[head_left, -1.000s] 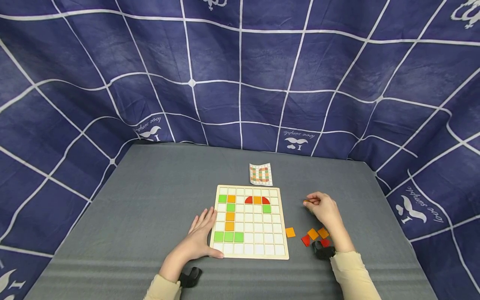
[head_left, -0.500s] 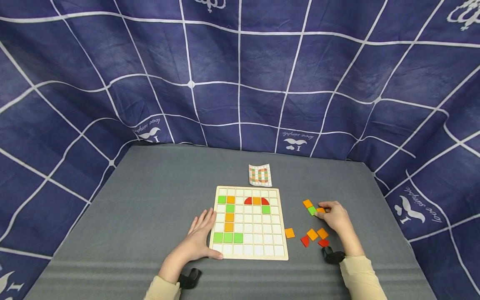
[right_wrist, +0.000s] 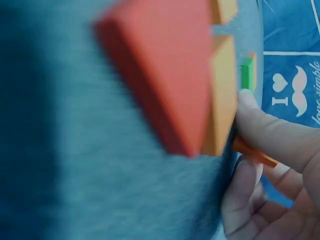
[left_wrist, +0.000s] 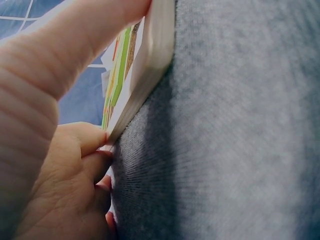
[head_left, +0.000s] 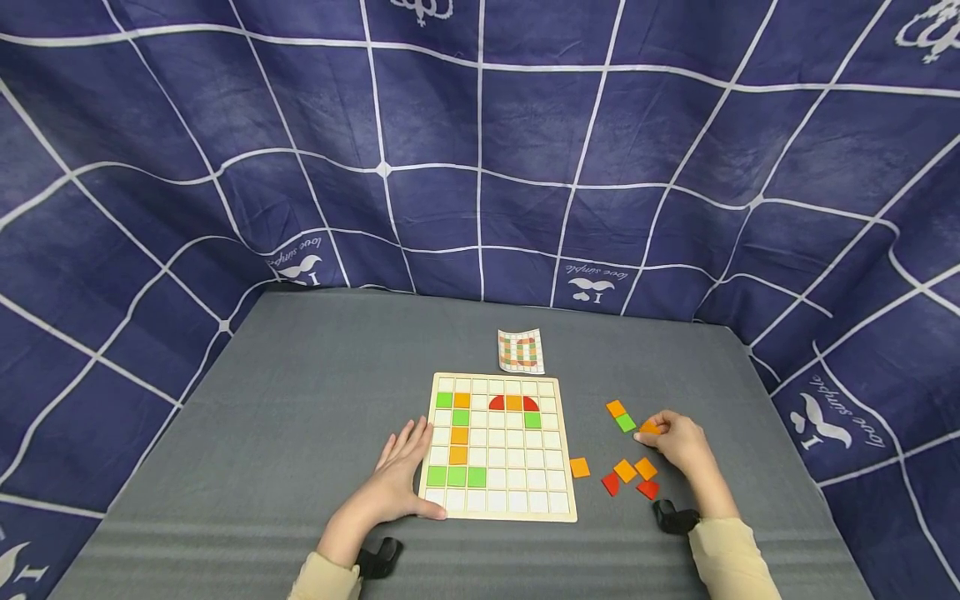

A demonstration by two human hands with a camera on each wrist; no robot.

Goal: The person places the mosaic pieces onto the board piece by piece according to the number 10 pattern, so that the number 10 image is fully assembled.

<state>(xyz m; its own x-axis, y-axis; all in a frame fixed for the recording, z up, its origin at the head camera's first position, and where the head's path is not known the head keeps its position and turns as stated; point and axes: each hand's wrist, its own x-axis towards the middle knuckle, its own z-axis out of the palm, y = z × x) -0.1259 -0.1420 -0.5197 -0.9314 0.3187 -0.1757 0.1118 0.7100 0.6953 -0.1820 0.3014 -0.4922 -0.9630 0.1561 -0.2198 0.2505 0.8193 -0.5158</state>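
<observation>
A square wooden grid board (head_left: 517,458) bears green, orange and red tiles in some of its cells. My left hand (head_left: 397,475) rests along its left edge with fingers spread and extended, the thumb at the near left corner. In the left wrist view the thumb (left_wrist: 75,45) lies against the board's pale edge (left_wrist: 160,40). To the right of the board my right hand (head_left: 678,442) pinches an orange tile (head_left: 649,427) between thumb and fingers, low over the table. Just left of it lie a green tile (head_left: 626,423) and another orange tile (head_left: 616,408), corner to corner.
A small printed pattern card (head_left: 521,352) lies behind the board. Nearer me, orange tiles (head_left: 625,471) and two red quarter-round tiles (head_left: 611,484) are grouped. One orange tile (head_left: 580,467) sits close to the board's right edge. A blue curtain (head_left: 480,208) encloses the grey table (head_left: 337,358).
My right hand has moved right and nearer from the green and orange tile pair, leaving that pair on the table, and now pinches a different orange tile. The left hand has stayed put.
</observation>
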